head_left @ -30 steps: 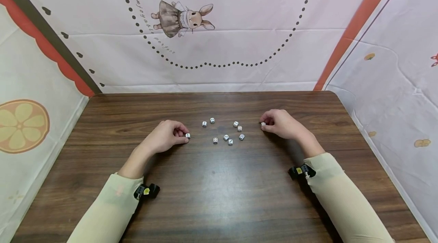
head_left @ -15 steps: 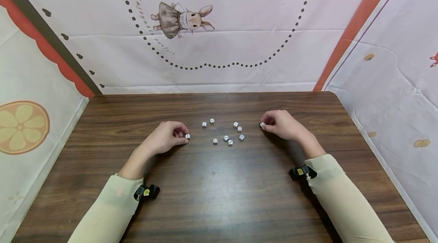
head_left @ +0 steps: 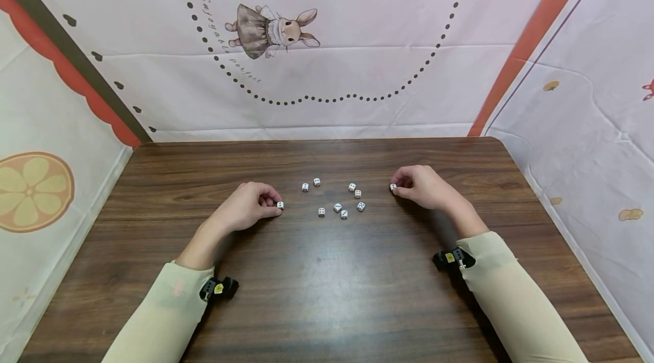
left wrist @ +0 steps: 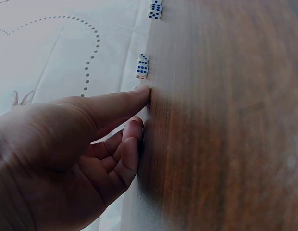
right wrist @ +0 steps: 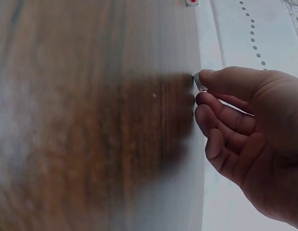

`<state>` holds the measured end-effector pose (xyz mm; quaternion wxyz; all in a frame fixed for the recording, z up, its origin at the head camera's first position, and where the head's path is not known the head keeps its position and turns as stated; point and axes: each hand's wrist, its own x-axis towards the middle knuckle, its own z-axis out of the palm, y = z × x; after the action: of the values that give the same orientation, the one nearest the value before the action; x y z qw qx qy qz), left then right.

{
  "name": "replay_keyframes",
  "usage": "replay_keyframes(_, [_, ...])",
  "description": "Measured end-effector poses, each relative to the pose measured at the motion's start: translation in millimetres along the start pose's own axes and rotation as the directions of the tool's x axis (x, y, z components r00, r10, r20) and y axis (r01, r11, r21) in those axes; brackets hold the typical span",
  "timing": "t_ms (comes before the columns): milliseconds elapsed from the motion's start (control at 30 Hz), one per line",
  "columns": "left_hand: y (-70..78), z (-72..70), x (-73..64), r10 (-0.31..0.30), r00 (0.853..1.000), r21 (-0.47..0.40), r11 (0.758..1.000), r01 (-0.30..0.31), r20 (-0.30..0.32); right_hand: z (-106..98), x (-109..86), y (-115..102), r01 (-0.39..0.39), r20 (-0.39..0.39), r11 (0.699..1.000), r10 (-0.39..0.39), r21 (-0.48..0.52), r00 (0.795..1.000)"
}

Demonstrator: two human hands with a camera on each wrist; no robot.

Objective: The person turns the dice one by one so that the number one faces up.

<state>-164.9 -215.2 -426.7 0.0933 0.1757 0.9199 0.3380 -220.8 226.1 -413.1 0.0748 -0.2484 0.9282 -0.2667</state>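
On the left of the table my left hand [head_left: 246, 207] pinches a small white die [head_left: 280, 205] between thumb and forefinger. In the left wrist view the thumb [left wrist: 125, 103] hides that die. My right hand [head_left: 425, 186], farther right, pinches another white die [head_left: 393, 187] at its fingertips. Part of this die [right wrist: 201, 83] shows under the thumb in the right wrist view. Between the hands several loose dice lie scattered, among them a die [head_left: 305, 187] at the back left, a die [head_left: 321, 212] nearer the front and a die [head_left: 361, 207] on the right.
The dark wood-grain table [head_left: 327, 295] has its back edge against a white printed cloth [head_left: 357, 67]. More cloth hangs at both sides. Each wrist carries a small black camera, such as the left camera [head_left: 219, 288].
The right hand's die shifted slightly left, then back right, and its visible face turned a little. My left hand and the loose dice have stayed in place.
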Motion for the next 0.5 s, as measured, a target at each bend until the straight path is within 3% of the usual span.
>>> replay_keyframes(200, [-0.1,0.0,-0.1,-0.001,1.0,0.002,1.0,0.001,0.002,-0.5,-1.3,0.4,-0.03,0.009,1.0,0.03,0.002,1.0])
replay_keyframes(500, [-0.7,-0.1,0.6,0.001,1.0,0.007,1.0,-0.001,0.002,-0.6,-1.5,3.0,-0.013,0.013,1.0,0.012,0.024,1.0])
